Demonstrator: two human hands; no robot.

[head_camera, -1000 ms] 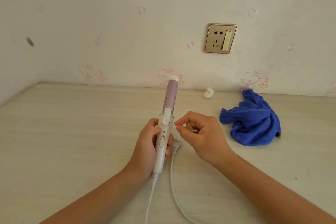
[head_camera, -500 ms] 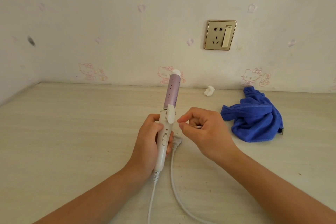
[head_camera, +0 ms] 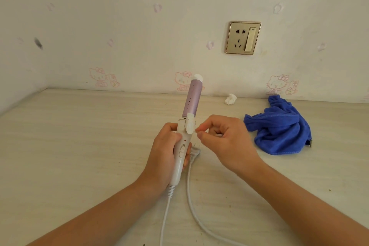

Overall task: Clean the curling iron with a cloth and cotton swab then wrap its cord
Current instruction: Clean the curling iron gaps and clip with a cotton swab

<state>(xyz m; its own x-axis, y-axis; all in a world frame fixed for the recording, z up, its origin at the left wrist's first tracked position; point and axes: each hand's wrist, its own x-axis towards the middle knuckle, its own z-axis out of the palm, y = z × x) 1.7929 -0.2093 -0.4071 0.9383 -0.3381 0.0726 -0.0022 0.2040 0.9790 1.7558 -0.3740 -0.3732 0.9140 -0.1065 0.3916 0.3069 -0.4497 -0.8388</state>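
Note:
My left hand (head_camera: pixel 162 154) grips the white handle of the curling iron (head_camera: pixel 192 100), holding it upright with its purple barrel and white tip pointing up. My right hand (head_camera: pixel 227 142) pinches a thin cotton swab (head_camera: pixel 216 135) between thumb and forefinger, its tip touching the white clamp lever at the barrel's base. The swab is mostly hidden by my fingers. The white cord (head_camera: pixel 191 193) runs down from the handle off the bottom edge, and its plug (head_camera: pixel 194 153) lies on the table behind the handle. A crumpled blue cloth (head_camera: pixel 279 128) lies to the right.
A light wooden table (head_camera: pixel 79 146) meets a wall with cartoon-cat wallpaper. A small white wad (head_camera: pixel 230 99) sits by the wall behind my right hand. A gold-framed wall socket with a switch (head_camera: pixel 243 38) is above it.
The curling iron has tilted and shifted slightly in my left hand. My right hand's fingers have moved the swab closer against the clamp lever.

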